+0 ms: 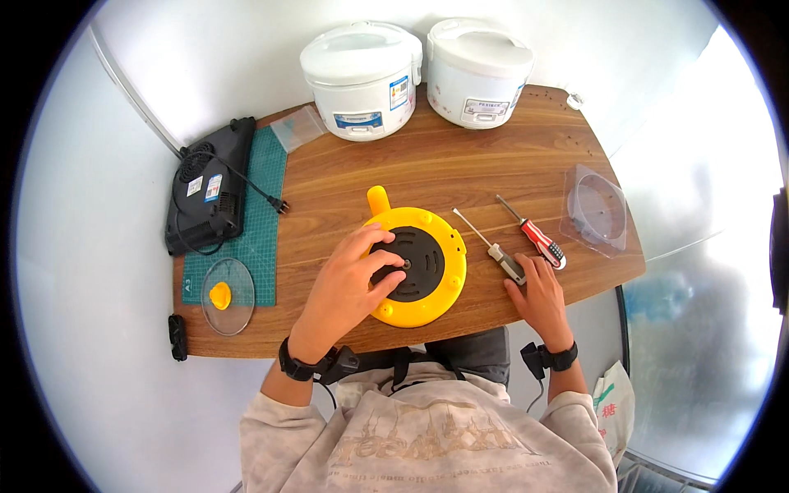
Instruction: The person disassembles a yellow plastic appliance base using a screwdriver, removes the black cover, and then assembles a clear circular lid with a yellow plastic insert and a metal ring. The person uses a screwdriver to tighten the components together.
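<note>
On the wooden table (460, 164), far left, a black induction cooker (207, 189) lies on a green cutting mat (261, 222), two small white-and-blue labels on its underside, its cord and plug (279, 205) trailing right. Below it, a round glass lid with a yellow knob (228, 296); a small black object (177, 337) at the table edge. Behind the mat, a clear plastic bag (297, 127). At the back, two white rice cookers: the left one (362, 78) carries a blue-and-white front label plus a side sticker, the right one (478, 72) a pale rectangular front label.

Centre: a yellow kettle-like appliance (415, 263) upside down, dark round base plate facing up, handle pointing away. Left hand (349, 287) rests spread on that base plate, fingers pressing it, not clenched. Just right of it, a grey-handled screwdriver (493, 246); right hand (538, 296) lies flat on the table, fingertips touching the grey handle, not gripping. Beside it, apart, a red-handled screwdriver (534, 238). Far right, a clear plastic blister tray (596, 209). Below the table's right corner, a white bag with green and red print (615, 407).
</note>
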The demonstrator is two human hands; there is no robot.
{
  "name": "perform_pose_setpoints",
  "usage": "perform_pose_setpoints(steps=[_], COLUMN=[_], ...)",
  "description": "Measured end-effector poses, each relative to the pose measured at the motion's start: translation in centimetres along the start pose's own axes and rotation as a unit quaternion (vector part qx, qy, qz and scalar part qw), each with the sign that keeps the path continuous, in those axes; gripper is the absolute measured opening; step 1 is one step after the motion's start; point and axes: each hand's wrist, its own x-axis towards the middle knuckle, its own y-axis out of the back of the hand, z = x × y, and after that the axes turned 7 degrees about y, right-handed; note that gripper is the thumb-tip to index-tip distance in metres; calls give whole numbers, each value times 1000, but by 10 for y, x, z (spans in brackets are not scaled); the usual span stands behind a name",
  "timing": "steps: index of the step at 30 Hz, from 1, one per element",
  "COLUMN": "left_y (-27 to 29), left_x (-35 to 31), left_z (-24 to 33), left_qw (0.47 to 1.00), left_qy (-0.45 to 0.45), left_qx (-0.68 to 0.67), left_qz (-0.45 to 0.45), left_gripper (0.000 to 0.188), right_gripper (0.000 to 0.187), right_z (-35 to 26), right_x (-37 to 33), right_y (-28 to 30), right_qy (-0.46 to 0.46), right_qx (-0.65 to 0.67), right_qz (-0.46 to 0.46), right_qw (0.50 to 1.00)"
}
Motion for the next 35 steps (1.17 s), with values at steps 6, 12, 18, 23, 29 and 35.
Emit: perform_pose_setpoints(steps=[6,12,18,23,29,35], left_y=[-2,-2,-3,-4,-5,-8], left_x=[-1,-1,-2,-2,-2,-5], left_z=[-3,-2,-8,-9,-10,-18], left_qw=[1000,1000,1000,999,997,999], left_qy=[-6,-8,-14,-29,-51,-33], left_qx=[-10,-17,-26,-32,-25,-28], left_qz=[11,15,12,15,45,9], left_gripper=[17,19,18,15,13,24], right_gripper=[38,35,33,30,41,59], right_z=[4,5,-7,-13,-44,-84], right_x=[1,2,14,30,60,88], right_y=[-3,-4,18,51,109,126], right_qy=[-4,-40,-107,-83,17,82], right_qx=[-5,13,91,239,377,343], right_qz=[3,24,87,180,200,98], right_qw=[1000,999,986,951,904,931])
